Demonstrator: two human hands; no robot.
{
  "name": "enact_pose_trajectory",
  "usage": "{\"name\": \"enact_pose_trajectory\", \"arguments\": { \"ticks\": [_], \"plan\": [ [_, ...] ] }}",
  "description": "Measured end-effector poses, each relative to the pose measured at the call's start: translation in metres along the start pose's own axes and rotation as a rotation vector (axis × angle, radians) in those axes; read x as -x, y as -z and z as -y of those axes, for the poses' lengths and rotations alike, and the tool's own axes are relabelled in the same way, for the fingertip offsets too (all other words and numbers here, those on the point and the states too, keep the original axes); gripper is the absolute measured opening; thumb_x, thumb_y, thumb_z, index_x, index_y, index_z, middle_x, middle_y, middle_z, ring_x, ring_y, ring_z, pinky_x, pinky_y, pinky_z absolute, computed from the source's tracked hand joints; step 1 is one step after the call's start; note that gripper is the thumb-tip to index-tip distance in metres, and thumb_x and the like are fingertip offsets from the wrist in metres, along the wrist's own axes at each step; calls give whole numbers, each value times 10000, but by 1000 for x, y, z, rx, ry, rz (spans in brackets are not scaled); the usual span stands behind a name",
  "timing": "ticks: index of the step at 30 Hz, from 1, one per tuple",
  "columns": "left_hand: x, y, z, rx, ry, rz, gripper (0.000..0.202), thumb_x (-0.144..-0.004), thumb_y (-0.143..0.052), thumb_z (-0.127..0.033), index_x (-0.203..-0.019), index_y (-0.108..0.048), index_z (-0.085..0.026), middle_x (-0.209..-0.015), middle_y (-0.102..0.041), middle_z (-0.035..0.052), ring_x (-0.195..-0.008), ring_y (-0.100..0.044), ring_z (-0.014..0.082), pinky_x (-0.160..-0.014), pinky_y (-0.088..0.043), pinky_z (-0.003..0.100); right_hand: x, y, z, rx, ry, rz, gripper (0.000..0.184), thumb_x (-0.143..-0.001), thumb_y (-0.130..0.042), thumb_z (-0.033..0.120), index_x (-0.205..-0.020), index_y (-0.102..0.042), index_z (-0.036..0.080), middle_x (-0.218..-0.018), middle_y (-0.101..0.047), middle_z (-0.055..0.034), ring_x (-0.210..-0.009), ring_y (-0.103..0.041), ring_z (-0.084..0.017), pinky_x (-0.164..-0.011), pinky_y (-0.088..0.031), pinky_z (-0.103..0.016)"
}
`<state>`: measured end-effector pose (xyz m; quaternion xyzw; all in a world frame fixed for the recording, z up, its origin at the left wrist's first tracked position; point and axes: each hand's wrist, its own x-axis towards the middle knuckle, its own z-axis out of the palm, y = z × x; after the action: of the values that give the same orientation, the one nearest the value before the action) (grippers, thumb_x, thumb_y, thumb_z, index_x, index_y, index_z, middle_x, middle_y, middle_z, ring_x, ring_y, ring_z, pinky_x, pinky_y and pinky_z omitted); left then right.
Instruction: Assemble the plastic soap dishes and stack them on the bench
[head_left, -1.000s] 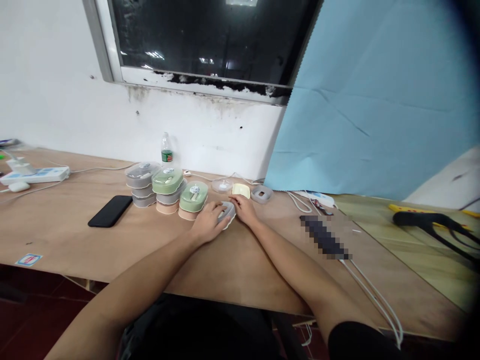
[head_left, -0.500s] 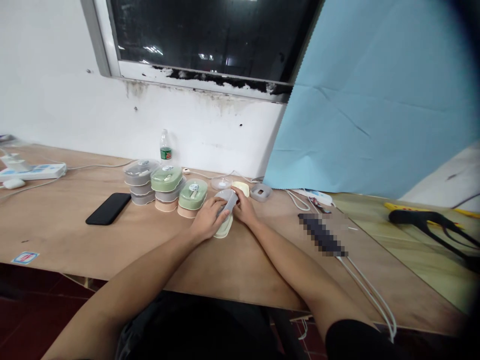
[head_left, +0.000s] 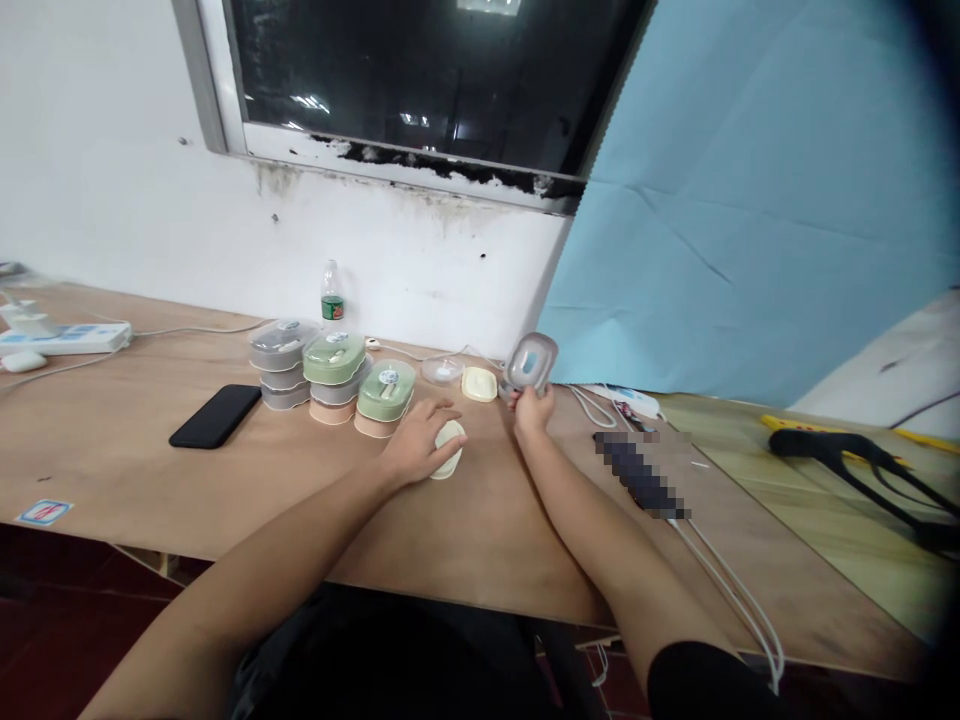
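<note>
My right hand [head_left: 534,408] is closed on a greyish see-through plastic lid [head_left: 546,350] with an oval opening in its middle. The lid is tilted up, facing me, beside the blue sheet. Behind that hand a bit of another grey piece shows, mostly hidden. My left hand [head_left: 420,442] rests low over the table, fingers stretched out and thumb apart, touching or just over a cream oval box part [head_left: 451,455]. Between the hands and farther back lie a pale yellow box part [head_left: 479,384] and a clear lid [head_left: 442,370].
Left of my left hand stand stacked oval lunch boxes [head_left: 330,375] in green, grey and peach. A bottle [head_left: 331,292] is behind them, a black phone [head_left: 215,416] in front. Power strips [head_left: 64,342], white cables and a pixelated dark object [head_left: 641,475] lie around.
My right hand has moved right, carrying the grey see-through lid away from the cream part and tilting it up. My left hand has stayed put, its fingers now off the lid.
</note>
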<state>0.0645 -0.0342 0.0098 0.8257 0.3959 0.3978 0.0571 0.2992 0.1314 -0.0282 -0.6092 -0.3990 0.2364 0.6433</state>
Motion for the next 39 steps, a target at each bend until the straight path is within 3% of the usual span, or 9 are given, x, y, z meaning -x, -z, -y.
{"name": "enact_pose_trajectory", "arguments": {
  "ticks": [5,10,13,15,17,20,39],
  "plan": [
    [0,-2,2,-19,-25,33,372,-910,-460,-442,-1174,-572,-205,-1234,-535,106,-1151,-495,247,-1017,-398,421,-15,9,-9,-53,-165,-72,710,-810,-478,381,-1412,-220,110,-733,-655,-30,-409,-517,-111,-371,-432,-214],
    [1,-5,5,-27,-47,79,362,-909,-464,-435,-1149,-591,-195,-1202,-551,104,-1119,-513,241,-995,-410,405,-21,7,-18,4,-120,-22,710,-851,-438,378,-1446,-149,122,-797,-681,-52,-398,-516,-107,-393,-445,-224],
    [0,-6,5,-19,-58,109,363,-911,-458,-439,-1159,-586,-207,-1197,-559,98,-1119,-517,243,-988,-411,408,-23,8,-22,122,-20,27,583,-850,-441,360,-1379,-340,135,-778,-681,-48,-431,-529,-114,-446,-461,-236],
    [0,-6,5,-18,-60,121,364,-910,-456,-441,-1160,-585,-209,-1201,-558,97,-1120,-517,245,-989,-410,409,-24,11,-23,303,114,62,444,-818,-509,387,-1185,-559,143,-758,-675,-51,-532,-576,-141,-532,-480,-255],
    [0,-5,5,-16,-62,124,364,-912,-454,-441,-1158,-586,-206,-1200,-560,97,-1116,-520,243,-991,-409,404,-26,14,-23,497,258,88,338,-773,-581,416,-975,-662,157,-771,-675,-62,-662,-607,-178,-635,-485,-283],
    [0,-5,5,-12,-67,126,360,-919,-446,-438,-1153,-589,-204,-1193,-566,93,-1107,-525,235,-986,-412,391,-28,18,-23,618,345,100,275,-766,-598,399,-884,-689,169,-828,-684,-75,-754,-607,-205,-712,-468,-313],
    [1,-9,9,-54,-73,178,396,-915,-442,-475,-1150,-597,-196,-1207,-559,99,-1117,-520,240,-991,-405,398,-25,22,-18,696,334,93,312,-866,-456,307,-1017,-677,146,-969,-689,-118,-870,-598,-234,-795,-423,-323]
  ]
}}
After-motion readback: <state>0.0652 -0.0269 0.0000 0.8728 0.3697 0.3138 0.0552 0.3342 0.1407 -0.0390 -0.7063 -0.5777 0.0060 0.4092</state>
